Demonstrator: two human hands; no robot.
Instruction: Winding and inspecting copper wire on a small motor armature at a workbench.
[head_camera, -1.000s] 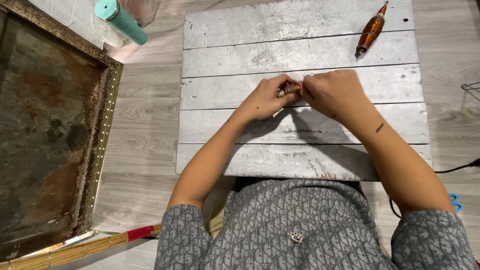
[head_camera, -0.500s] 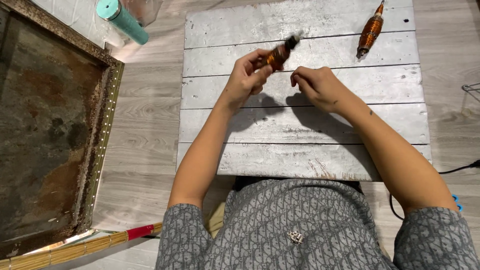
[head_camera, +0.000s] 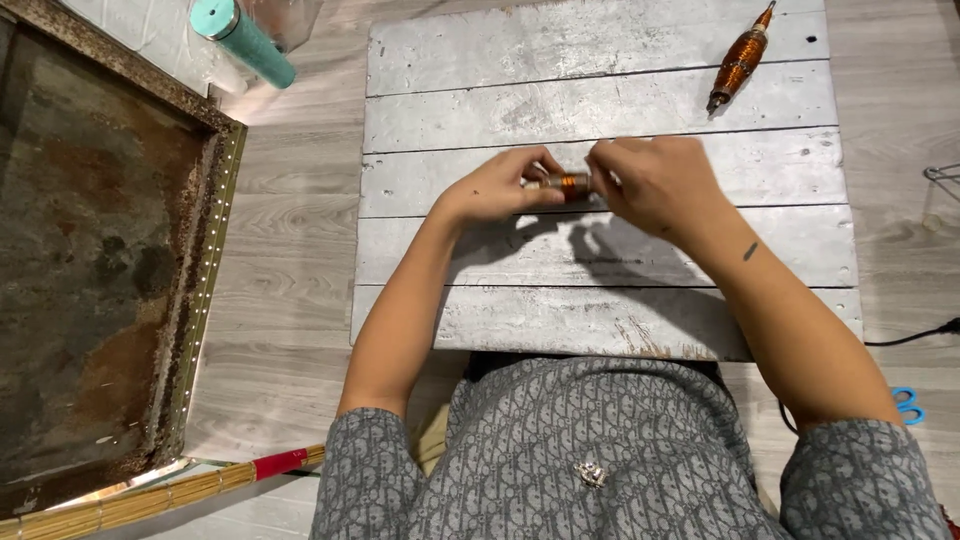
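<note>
A small spindle wound with copper-coloured wire (head_camera: 571, 183) is held level above a grey wooden plank board (head_camera: 600, 90). My left hand (head_camera: 497, 186) pinches its left end. My right hand (head_camera: 650, 180) closes over its right end, hiding that part. A second, longer copper-wound spindle (head_camera: 738, 60) lies at the board's far right corner, away from both hands.
A rusty framed panel (head_camera: 100, 260) lies on the floor at left. A teal cylinder (head_camera: 243, 40) rests beyond it. A bamboo stick with a red band (head_camera: 200, 482) lies at lower left. Blue scissor handles (head_camera: 908, 403) and a black cable (head_camera: 915, 337) sit at right.
Half a second ago my left hand alone held the spindle tilted up, further away. Now it is lower and level, and my right hand has closed on its other end.
</note>
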